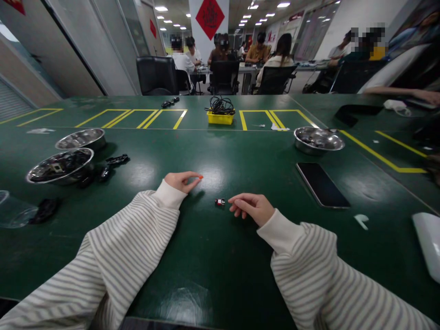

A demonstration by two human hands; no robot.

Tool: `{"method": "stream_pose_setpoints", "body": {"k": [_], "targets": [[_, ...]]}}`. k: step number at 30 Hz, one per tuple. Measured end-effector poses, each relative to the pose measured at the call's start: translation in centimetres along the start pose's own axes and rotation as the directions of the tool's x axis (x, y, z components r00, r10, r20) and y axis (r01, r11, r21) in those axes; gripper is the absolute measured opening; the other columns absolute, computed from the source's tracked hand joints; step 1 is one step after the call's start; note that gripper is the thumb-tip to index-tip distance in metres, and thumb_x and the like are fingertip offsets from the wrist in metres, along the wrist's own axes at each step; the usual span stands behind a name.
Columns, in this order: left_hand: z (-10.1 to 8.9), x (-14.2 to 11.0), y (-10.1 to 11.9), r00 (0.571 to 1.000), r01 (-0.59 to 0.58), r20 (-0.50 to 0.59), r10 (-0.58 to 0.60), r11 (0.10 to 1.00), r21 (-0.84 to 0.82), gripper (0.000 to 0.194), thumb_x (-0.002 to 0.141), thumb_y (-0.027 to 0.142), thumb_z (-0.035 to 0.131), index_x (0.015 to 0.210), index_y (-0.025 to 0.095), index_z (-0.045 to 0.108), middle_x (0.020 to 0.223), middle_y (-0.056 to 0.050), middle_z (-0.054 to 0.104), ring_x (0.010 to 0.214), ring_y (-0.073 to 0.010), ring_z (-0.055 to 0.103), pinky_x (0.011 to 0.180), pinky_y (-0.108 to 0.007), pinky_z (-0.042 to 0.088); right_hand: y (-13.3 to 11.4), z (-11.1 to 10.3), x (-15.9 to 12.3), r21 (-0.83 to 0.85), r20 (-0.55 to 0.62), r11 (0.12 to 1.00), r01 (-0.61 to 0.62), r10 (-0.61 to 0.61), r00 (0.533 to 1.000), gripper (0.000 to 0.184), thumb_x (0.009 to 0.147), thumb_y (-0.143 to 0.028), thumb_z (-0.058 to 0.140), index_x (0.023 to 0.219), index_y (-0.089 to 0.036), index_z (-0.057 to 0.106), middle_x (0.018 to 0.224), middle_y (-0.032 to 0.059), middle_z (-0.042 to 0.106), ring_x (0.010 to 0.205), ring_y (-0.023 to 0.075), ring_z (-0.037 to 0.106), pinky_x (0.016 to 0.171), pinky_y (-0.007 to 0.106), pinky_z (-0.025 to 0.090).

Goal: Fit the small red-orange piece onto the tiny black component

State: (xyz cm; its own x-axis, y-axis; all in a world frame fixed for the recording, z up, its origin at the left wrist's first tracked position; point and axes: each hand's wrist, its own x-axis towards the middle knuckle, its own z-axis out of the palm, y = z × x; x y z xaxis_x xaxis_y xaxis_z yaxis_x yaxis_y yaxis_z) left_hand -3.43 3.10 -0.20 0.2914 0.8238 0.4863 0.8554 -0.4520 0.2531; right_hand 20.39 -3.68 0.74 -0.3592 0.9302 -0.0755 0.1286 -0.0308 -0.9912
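Red-and-white small piece [220,202], on green table [209,261], just beside right hand [254,209]

A tiny bright-orange piece [201,177] is pinched in the left hand [178,180]; a small red, white and black part [220,202] lies on the bench [209,261], in from its near edge.

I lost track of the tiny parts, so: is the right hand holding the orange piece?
No: the orange piece is pinched in the left hand, well apart from the right hand.
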Motion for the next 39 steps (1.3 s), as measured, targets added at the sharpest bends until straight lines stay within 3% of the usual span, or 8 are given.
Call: {"method": "stream_pose_setpoints", "body": {"k": [2,5,9,13,18,21,27,39], "targets": [[0.3,-1.1,3.5,0.978,-0.178,-0.127,0.168,0.981,-0.071,0.025,0.071,0.039,0.050,0.076,0.020,0.066,0.040,0.004,0.049,0.034,-0.0030,0.038,0.037,-0.015,0.025,0.0,0.2,-0.1,-0.004,-0.030,1.000,-0.002,0.002,1.000,0.024,0.072,-0.030,0.052,0.084,-0.012,0.060,0.068,0.0049,0.062,0.052,0.0088,0.055,0.042,0.019,0.040],[0.2,-2.4,7.3,0.891,-0.428,-0.199,0.407,0.901,-0.073,0.018,0.072,0.033,0.052,0.071,0.020,0.064,0.045,0.004,0.054,0.038,-0.0031,0.044,0.039,-0.016,0.026,0.1,0.6,-0.1,-0.024,-0.058,1.000,0.018,-0.019,0.998,0.024,0.068,-0.030,0.056,0.084,-0.013,0.061,0.066,0.0039,0.063,0.052,0.0093,0.056,0.042,0.019,0.040],[-0.3,-3.2,8.7,0.821,-0.545,-0.211,0.531,0.838,-0.011,0.014,0.074,0.029,0.052,0.071,0.020,0.062,0.046,0.004,0.054,0.041,-0.0045,0.046,0.041,-0.019,0.025,0.2,0.6,-0.1,-0.031,-0.045,0.998,0.059,-0.060,0.997,0.020,0.064,-0.030,0.060,0.077,-0.014,0.063,0.060,0.0023,0.063,0.052,0.0107,0.057,0.043,0.020,0.043],[-0.3,-3.2,8.2,0.880,-0.462,-0.141,0.454,0.887,-0.030,0.018,0.075,0.034,0.050,0.070,0.021,0.060,0.049,0.004,0.056,0.044,-0.0051,0.049,0.042,-0.018,0.027,0.4,0.5,-0.3,-0.004,-0.049,0.996,0.090,-0.090,0.995,0.020,0.062,-0.029,0.063,0.077,-0.016,0.064,0.066,0.0030,0.065,0.059,0.0131,0.060,0.051,0.023,0.048],[0.0,-3.0,8.2,0.973,-0.204,0.100,0.206,0.978,-0.029,0.031,0.071,0.048,0.046,0.079,0.022,0.060,0.048,0.004,0.054,0.043,-0.0066,0.049,0.041,-0.017,0.026,0.4,0.4,-0.5,-0.168,-0.055,0.954,0.250,-0.262,0.963,0.020,0.063,-0.027,0.062,0.081,-0.018,0.065,0.077,0.0046,0.064,0.068,0.0153,0.060,0.063,0.028,0.050],[0.0,-2.8,8.2,0.967,-0.117,0.229,0.113,0.993,0.003,0.041,0.067,0.056,0.046,0.085,0.023,0.058,0.053,0.002,0.057,0.048,-0.0091,0.052,0.043,-0.018,0.027,0.3,0.3,-0.5,-0.265,-0.090,0.920,0.289,-0.322,0.942,0.018,0.066,-0.027,0.060,0.081,-0.019,0.066,0.076,0.0048,0.064,0.068,0.0154,0.060,0.062,0.028,0.050],[0.3,-2.2,7.3,0.918,0.073,0.383,-0.105,0.992,0.099,0.050,0.059,0.066,0.045,0.086,0.026,0.061,0.056,0.000,0.058,0.051,-0.0134,0.052,0.046,-0.020,0.028,0.2,0.0,-0.4,-0.377,-0.234,0.911,0.168,-0.269,0.934,0.022,0.062,-0.029,0.064,0.081,-0.017,0.065,0.073,0.0053,0.066,0.062,0.0161,0.061,0.060,0.029,0.051],[-0.1,-3.0,7.5,0.935,-0.002,0.353,0.046,0.992,-0.125,0.027,0.070,0.041,0.046,0.083,0.025,0.063,0.042,0.005,0.044,0.036,-0.0052,0.038,0.040,-0.017,0.025,0.7,-0.3,-0.3,-0.485,-0.085,0.849,0.209,-0.284,0.955,0.016,0.066,-0.026,0.061,0.079,-0.021,0.067,0.070,0.0031,0.065,0.056,0.0135,0.060,0.052,0.025,0.049]]}}
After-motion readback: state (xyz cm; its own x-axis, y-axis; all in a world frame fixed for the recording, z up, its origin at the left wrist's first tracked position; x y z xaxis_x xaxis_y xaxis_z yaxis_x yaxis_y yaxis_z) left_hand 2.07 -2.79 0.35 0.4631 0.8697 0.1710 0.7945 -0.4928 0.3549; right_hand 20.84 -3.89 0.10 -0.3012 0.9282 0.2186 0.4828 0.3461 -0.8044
